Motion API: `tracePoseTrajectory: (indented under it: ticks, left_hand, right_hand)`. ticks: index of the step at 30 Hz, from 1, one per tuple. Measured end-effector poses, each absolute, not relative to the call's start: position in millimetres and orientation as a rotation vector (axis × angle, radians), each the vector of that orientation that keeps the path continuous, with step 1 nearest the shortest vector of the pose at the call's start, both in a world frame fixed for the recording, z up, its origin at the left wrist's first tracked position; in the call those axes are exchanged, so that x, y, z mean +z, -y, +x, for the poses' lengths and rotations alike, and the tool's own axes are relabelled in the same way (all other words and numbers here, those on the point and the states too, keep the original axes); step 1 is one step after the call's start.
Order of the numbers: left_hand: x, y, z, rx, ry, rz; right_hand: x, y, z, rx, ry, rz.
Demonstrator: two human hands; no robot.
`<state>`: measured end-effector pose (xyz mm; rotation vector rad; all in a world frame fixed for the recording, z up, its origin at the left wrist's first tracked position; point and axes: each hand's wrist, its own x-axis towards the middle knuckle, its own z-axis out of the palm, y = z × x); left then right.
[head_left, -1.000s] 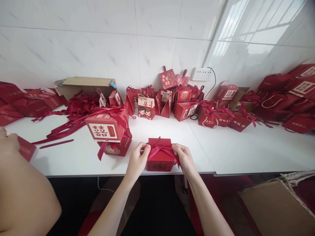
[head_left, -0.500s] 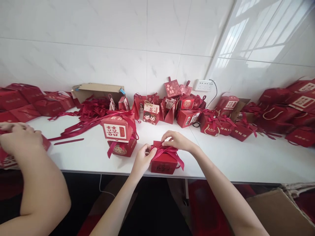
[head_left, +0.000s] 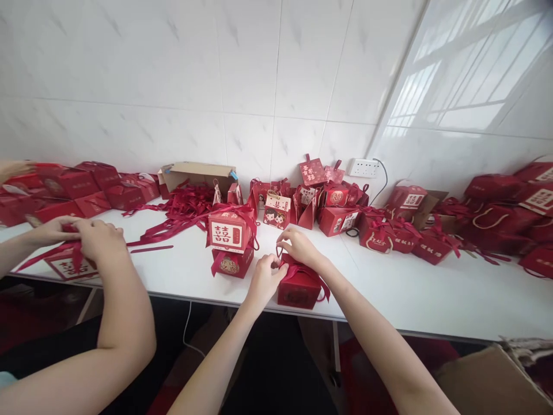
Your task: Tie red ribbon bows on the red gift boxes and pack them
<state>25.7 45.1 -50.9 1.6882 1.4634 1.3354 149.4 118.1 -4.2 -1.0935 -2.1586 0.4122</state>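
Note:
A small red gift box sits at the near edge of the white table. A dark red ribbon is wrapped over its top. My left hand pinches the ribbon at the box's left top edge. My right hand is closed on the ribbon just above the box's top, fingers pressed together. Left of the box stand two stacked red boxes, the upper one tied with ribbon.
Another person's hands at the left work a ribbon on a red box. A pile of loose ribbons and an open cardboard box lie behind. Many red boxes and bags line the wall. A wall socket is at the back.
My right hand has moved from the box's right side up over its top, onto the ribbon. My view has shifted left, and the other person's hands have come into view.

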Motion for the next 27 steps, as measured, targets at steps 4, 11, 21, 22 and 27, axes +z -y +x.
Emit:
tracePoseTrajectory:
  ticks: [4, 11, 21, 22, 27]
  left_hand:
    - [-56.6, -44.9, 26.6, 1.340, -1.443, 1.642]
    - [-58.3, -47.2, 24.7, 1.258, -1.334, 1.508]
    - [-62.4, -51.4, 25.1, 1.178, -1.110, 1.296]
    - [-62.7, -51.0, 25.8, 1.180, -1.112, 1.305]
    - [-62.6, -49.1, 27.9, 1.183, -1.169, 1.350]
  right_hand:
    - [-3.8, -109.1, 175.7, 0.387, 1.993, -1.172]
    - [-20.7, -64.8, 214.2, 0.618, 1.876, -1.409]
    - [-49.2, -56.0, 216.8, 1.052, 1.566, -1.220]
    - [-51.1, -55.5, 216.9, 1.072, 1.543, -1.209]
    - [-61.1, -55.5, 214.1, 1.081, 1.477, -1.189]
